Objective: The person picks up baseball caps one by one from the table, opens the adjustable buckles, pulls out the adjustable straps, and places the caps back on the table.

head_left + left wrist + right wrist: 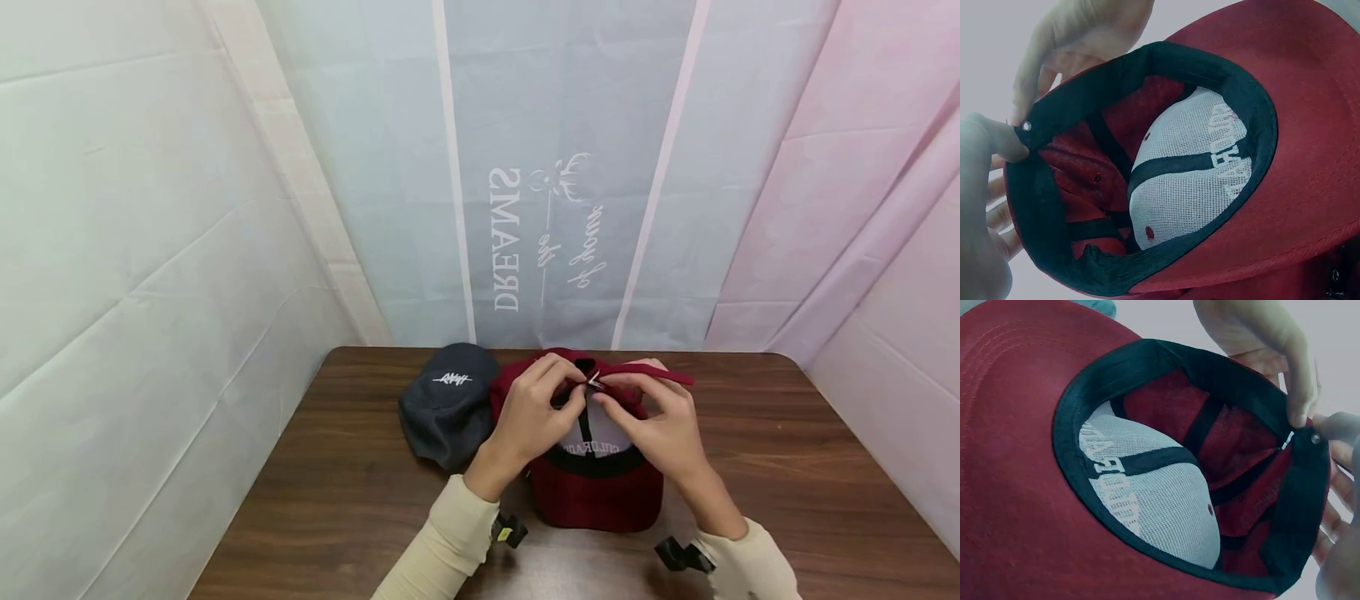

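Observation:
A dark red baseball cap (600, 502) lies with its brim toward me and its inside facing up. The black sweatband (1222, 72), white mesh lining (1179, 187) and backward-reading letters show inside. At the back edge, my left hand (531, 408) pinches the band between thumb and fingers. Close beside it, my right hand (663, 421) pinches the other part of the band. Between the fingertips sits a small round metal stud (1315, 439), and a white tag (1288, 440) is near it. A red strap end (671, 375) sticks out past my right hand.
A dark blue-grey cap (447, 408) with white lettering lies left of the red cap, close against it. The brown wooden table (322, 508) meets a printed cloth backdrop (562, 100) at its far edge. Cloth walls (135, 250) stand on both sides.

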Tool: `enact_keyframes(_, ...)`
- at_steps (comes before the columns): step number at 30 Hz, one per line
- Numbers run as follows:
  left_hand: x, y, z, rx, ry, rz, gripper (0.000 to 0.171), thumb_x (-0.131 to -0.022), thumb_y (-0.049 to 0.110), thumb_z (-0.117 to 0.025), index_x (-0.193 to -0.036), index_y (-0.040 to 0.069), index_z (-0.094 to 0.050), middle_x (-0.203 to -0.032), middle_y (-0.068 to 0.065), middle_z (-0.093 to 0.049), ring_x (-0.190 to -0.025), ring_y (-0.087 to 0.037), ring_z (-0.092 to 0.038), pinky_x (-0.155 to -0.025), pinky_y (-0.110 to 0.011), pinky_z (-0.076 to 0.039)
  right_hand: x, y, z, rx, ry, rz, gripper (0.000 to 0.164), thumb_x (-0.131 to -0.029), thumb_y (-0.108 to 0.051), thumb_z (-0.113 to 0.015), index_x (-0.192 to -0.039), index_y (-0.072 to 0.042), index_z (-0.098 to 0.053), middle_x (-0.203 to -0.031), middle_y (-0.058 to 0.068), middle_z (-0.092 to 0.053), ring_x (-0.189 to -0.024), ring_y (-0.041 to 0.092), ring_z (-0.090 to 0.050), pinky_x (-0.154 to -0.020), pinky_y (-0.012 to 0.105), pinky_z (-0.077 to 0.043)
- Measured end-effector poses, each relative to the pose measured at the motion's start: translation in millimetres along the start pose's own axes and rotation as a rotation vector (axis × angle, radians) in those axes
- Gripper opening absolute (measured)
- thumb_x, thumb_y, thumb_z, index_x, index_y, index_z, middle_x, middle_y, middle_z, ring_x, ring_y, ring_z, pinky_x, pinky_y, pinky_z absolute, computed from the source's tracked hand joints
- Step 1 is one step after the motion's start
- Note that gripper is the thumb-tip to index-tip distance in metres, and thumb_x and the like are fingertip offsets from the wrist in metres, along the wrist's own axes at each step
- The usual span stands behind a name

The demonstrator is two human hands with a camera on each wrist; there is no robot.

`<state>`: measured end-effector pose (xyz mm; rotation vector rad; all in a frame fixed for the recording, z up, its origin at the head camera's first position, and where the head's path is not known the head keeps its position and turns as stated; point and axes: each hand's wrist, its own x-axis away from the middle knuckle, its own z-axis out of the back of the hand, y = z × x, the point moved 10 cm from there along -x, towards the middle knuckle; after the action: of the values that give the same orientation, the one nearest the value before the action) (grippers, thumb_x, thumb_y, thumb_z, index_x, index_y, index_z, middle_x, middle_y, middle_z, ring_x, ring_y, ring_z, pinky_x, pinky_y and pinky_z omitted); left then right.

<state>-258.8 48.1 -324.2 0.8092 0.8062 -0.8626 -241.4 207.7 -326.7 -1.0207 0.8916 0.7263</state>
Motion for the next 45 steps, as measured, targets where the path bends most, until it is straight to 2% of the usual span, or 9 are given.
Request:
enact_keyframes(3,-0.4,0.7,1.3,0.003,-0.003,0.004,0.007,-0.095,0.004,-0.072,-0.099,0.009,-0.073,-0.099,-0.002,-0.070,-0.083,-0.010,-0.062,-0.077,-0.014,-0.050,-1.6,-7.1,-1.9,0.090,0.017,0.061,0.016,-0.089,-0.015,-0.087,-0.099,-0.004,-0.082,-0.089,0.012,-0.078,-0.084,0.015,-0.061,-0.076,0.019,-0.046)
enact_keyframes(6,-0.8,1.0,2.4,0.005,-0.006,0.008,0.006,-0.096,0.005,-0.072,-0.099,0.009,-0.074,-0.099,-0.002,-0.070,-0.083,-0.010,-0.062,-0.076,-0.014,-0.050,-3.0,-13.1,-2.1,0.162,0.040,0.096,0.033,-0.099,-0.037,-0.077,-0.097,-0.004,-0.082,-0.087,0.011,-0.079,-0.082,0.016,-0.065,-0.090,0.016,-0.044)
enact_keyframes(8,-1.1,0.9,3.2,0.006,-0.006,0.008,0.006,-0.096,0.005,-0.072,-0.098,0.009,-0.075,-0.099,-0.002,-0.070,-0.083,-0.010,-0.062,-0.076,-0.013,-0.049,-3.4,-15.4,-1.3,0.181,0.058,0.109,0.038,-0.101,-0.040,-0.073,-0.096,-0.004,-0.082,-0.087,0.012,-0.079,-0.082,0.019,-0.067,-0.097,0.016,-0.043)
enact_keyframes(14,-1.4,2.5,5.4,0.001,0.008,-0.015,0.006,-0.094,0.003,-0.072,-0.093,0.009,-0.074,-0.098,-0.002,-0.070,-0.083,-0.010,-0.063,-0.075,-0.012,-0.050,-2.1,-18.8,1.6,0.187,0.106,0.118,0.024,-0.096,-0.026,-0.080,-0.094,-0.002,-0.083,-0.087,0.015,-0.078,-0.082,0.026,-0.066,-0.091,0.013,-0.044)
enact_keyframes(20,-2.2,3.8,7.4,-0.013,0.029,-0.026,0.013,-0.087,-0.003,-0.075,-0.087,0.009,-0.070,-0.093,-0.001,-0.067,-0.077,-0.008,-0.060,-0.071,-0.010,-0.048,-2.0,-23.7,3.3,0.178,0.143,0.117,0.016,-0.092,-0.016,-0.081,-0.092,0.000,-0.082,-0.086,0.017,-0.076,-0.082,0.024,-0.064,-0.081,0.011,-0.044)
enact_keyframes(30,-0.3,0.5,9.6,-0.004,0.042,-0.019,0.020,-0.083,-0.007,-0.072,-0.083,0.011,-0.064,-0.089,-0.001,-0.062,-0.070,-0.007,-0.053,-0.066,-0.009,-0.042,-4.3,-27.5,3.6,0.155,0.159,0.118,0.014,-0.092,-0.011,-0.080,-0.091,0.002,-0.080,-0.087,0.018,-0.073,-0.076,0.018,-0.060,-0.062,0.024,-0.042)
enact_keyframes(33,0.7,0.1,9.5,-0.002,0.040,-0.020,0.020,-0.083,-0.007,-0.072,-0.083,0.011,-0.064,-0.089,-0.001,-0.062,-0.070,-0.007,-0.053,-0.066,-0.009,-0.042,-3.2,-26.7,2.4,0.155,0.159,0.115,0.007,-0.086,-0.003,-0.082,-0.091,0.002,-0.080,-0.087,0.018,-0.073,-0.075,0.019,-0.060,-0.062,0.024,-0.042)
enact_keyframes(37,1.2,-1.2,9.7,-0.004,0.041,-0.016,0.022,-0.081,-0.009,-0.071,-0.082,0.011,-0.062,-0.089,0.000,-0.060,-0.069,-0.007,-0.051,-0.066,-0.010,-0.041,-2.1,-24.3,3.3,0.147,0.172,0.099,0.016,-0.076,0.011,-0.081,-0.090,0.004,-0.078,-0.086,0.018,-0.072,-0.071,0.014,-0.058,-0.061,0.022,-0.043)
enact_keyframes(45,4.5,-8.2,15.9,-0.001,0.057,0.023,0.025,-0.079,-0.010,-0.070,-0.084,0.012,-0.059,-0.091,0.001,-0.058,-0.069,-0.006,-0.050,-0.064,-0.011,-0.039,-2.9,-21.6,6.8,0.125,0.154,0.083,0.009,-0.084,0.007,-0.079,-0.092,0.005,-0.077,-0.086,0.018,-0.069,-0.066,0.008,-0.052,-0.058,0.019,-0.041)
